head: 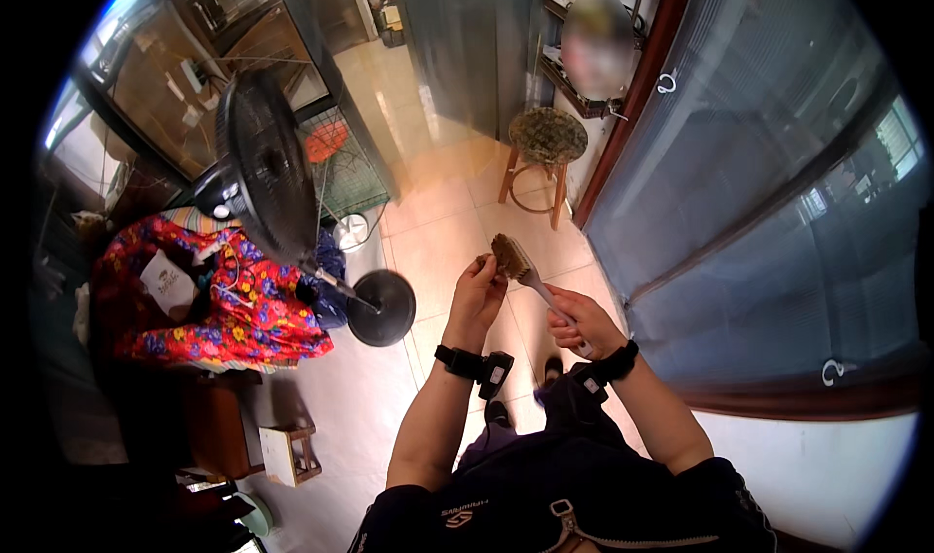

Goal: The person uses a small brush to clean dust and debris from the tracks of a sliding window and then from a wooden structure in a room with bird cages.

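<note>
My right hand grips the pale handle of a scrubbing brush, holding it tilted up and away at chest height. Brown bristles on its head face left, towards my other hand. My left hand is raised beside the brush head, its thumb and fingers pinching a small dark brown thing next to the bristles. What that thing is, and whether it touches the bristles, I cannot tell. Black straps with small devices circle both wrists.
A black pedestal fan leans in at the left, its round base on the tiled floor. Beside it lies a red floral cloth. A round-topped stool stands ahead, a small stool lower left. Glass panels line the right.
</note>
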A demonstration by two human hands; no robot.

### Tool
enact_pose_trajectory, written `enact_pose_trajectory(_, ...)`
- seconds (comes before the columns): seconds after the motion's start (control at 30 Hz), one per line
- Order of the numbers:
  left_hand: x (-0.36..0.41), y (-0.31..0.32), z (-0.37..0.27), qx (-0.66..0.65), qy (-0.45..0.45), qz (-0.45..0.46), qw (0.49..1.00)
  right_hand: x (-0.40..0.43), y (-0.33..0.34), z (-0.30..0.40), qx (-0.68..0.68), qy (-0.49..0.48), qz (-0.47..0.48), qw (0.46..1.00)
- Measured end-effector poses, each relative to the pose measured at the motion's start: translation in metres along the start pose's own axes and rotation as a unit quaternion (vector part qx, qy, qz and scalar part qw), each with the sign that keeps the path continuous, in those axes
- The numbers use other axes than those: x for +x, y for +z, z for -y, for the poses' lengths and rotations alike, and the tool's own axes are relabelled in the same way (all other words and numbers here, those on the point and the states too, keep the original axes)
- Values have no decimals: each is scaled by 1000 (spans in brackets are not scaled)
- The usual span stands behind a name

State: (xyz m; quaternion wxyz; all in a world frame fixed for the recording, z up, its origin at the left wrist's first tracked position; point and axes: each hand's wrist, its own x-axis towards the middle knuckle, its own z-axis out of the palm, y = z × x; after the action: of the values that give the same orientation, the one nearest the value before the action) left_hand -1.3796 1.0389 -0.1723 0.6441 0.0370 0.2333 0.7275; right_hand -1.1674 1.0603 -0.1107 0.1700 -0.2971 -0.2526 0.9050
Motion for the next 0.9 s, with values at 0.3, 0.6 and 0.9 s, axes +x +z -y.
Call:
enact_pose_trajectory(0.3, 150, 19, -58, -102, 66, 75, 990, 134, -31, 132, 35, 59, 130, 989)
enact_pose_trajectory(0.6, 253, 45, -154, -115, 162, 20, 980, 268, -24, 238, 46, 93, 157, 982)
enact_pose_trajectory(0.9, 411, 39, -278, -127, 121, 41, 984, 432, -5, 303, 1, 92, 63, 994)
